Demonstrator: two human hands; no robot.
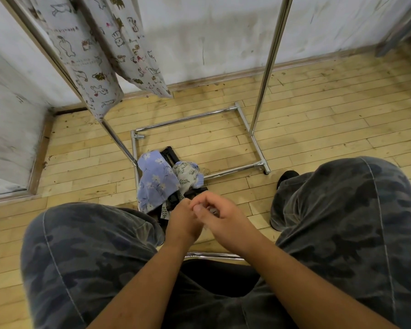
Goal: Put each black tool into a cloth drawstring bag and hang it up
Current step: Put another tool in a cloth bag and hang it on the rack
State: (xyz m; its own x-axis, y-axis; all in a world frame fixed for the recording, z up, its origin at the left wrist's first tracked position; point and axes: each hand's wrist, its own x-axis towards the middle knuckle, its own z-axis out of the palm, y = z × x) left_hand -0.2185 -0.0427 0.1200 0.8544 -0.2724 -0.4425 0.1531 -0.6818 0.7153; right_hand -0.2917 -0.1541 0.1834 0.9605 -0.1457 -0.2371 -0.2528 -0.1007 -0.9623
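Several black tools point(169, 154) lie on the wooden floor in a pile at the rack's left foot. A blue floral cloth bag point(155, 184) and a grey leaf-print bag point(186, 175) partly cover them. My left hand point(182, 222) and my right hand point(223, 218) meet just above the near end of the pile, touching each other. The left hand's fingers point down and are hidden. My right hand's fingers are curled, thumb against forefinger, with a thin grey bit like a drawstring between them. Two animal-print bags point(88, 58) hang from the rack at the upper left.
The chrome clothes rack has a rectangular base point(192, 118) on the floor and an upright pole point(268, 65) at the right. My knees in camouflage trousers point(86, 245) flank the hands. A metal bar point(214, 255) runs under my wrists. White walls stand behind and to the left.
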